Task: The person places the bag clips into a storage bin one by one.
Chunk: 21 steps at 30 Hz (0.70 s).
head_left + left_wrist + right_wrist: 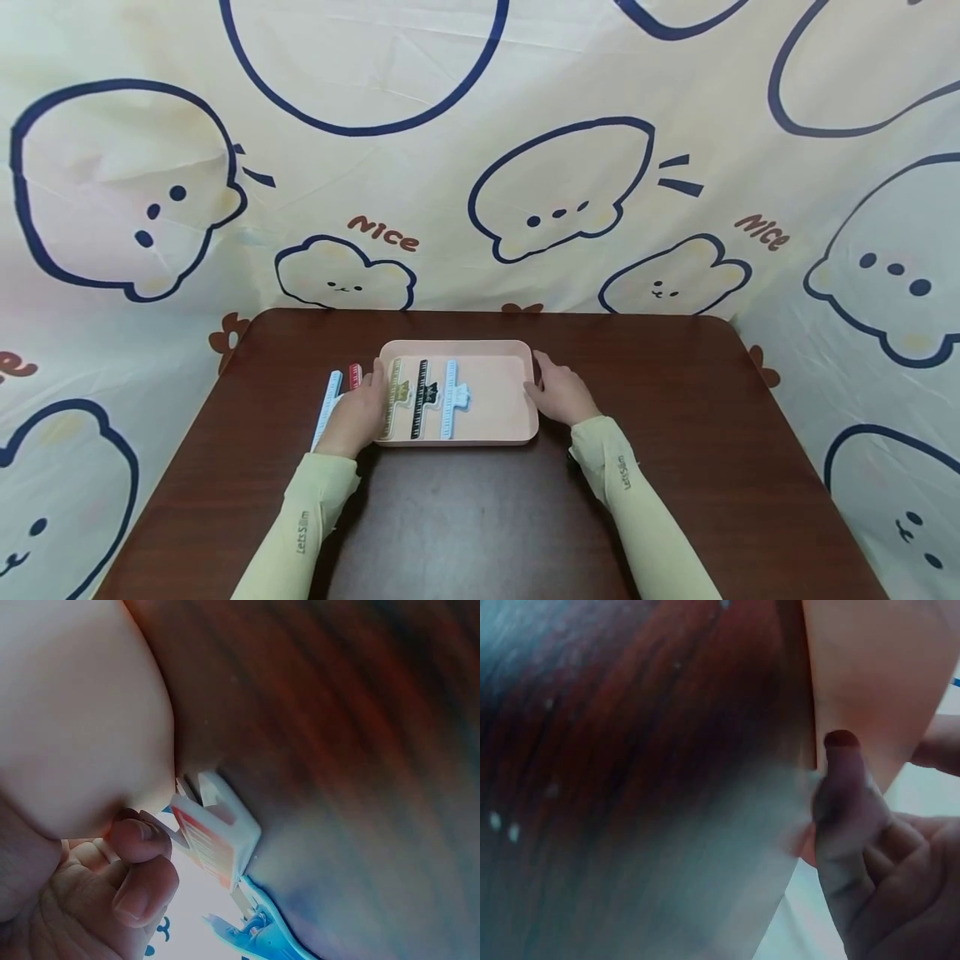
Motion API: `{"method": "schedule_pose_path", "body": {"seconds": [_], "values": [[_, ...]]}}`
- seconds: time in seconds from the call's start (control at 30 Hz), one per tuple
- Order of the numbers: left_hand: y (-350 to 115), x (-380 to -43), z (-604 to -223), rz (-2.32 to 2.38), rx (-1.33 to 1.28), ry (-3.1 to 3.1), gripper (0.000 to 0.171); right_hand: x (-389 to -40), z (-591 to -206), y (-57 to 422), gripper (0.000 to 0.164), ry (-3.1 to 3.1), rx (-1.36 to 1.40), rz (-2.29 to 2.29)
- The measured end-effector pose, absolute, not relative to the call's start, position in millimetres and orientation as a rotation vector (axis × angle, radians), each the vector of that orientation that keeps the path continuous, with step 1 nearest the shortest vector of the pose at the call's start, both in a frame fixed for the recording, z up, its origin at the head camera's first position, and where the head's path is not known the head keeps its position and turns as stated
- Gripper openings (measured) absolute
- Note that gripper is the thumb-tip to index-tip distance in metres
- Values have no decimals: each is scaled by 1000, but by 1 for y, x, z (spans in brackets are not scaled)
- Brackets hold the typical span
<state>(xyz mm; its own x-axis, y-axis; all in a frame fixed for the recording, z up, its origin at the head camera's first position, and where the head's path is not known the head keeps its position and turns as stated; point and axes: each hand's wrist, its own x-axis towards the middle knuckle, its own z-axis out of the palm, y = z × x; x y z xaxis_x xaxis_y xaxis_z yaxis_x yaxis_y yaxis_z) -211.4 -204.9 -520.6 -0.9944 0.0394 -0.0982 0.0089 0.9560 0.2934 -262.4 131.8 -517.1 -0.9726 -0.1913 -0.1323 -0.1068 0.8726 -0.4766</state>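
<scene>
A shallow pale pink tray (pixel 498 392) lies on the table between both hands. My left hand (pixel 362 417) grips its left side, and my right hand (pixel 561 393) holds the right side, the thumb (pixel 844 787) at the rim in the right wrist view. Three ruler clips lie side by side in the tray's left half: an olive green clip (pixel 393 396), a black clip (pixel 419 400) and a light blue clip (pixel 449 400). Left of the tray are a second blue ruler clip (pixel 327 408) and a red clip (pixel 356 375), both partly hidden by my left hand.
The dark brown wooden table (pixel 480 517) spreads around the tray. Behind and beside it hangs a pale cloth (pixel 435 183) with cartoon outlines. In the left wrist view, a white clip end with red print (pixel 214 840) stands close to the left fingers.
</scene>
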Motion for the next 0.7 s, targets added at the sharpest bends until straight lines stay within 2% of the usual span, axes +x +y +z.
{"method": "schedule_pose_path", "body": {"seconds": [0.33,0.7], "values": [[-208,-209,-520,448,69,3015,64,-262,-523,122,83,2721,-242,-683],[-220,-211,-516,607,105,2981,69,-264,-530,120,88,2724,-227,-725]]}}
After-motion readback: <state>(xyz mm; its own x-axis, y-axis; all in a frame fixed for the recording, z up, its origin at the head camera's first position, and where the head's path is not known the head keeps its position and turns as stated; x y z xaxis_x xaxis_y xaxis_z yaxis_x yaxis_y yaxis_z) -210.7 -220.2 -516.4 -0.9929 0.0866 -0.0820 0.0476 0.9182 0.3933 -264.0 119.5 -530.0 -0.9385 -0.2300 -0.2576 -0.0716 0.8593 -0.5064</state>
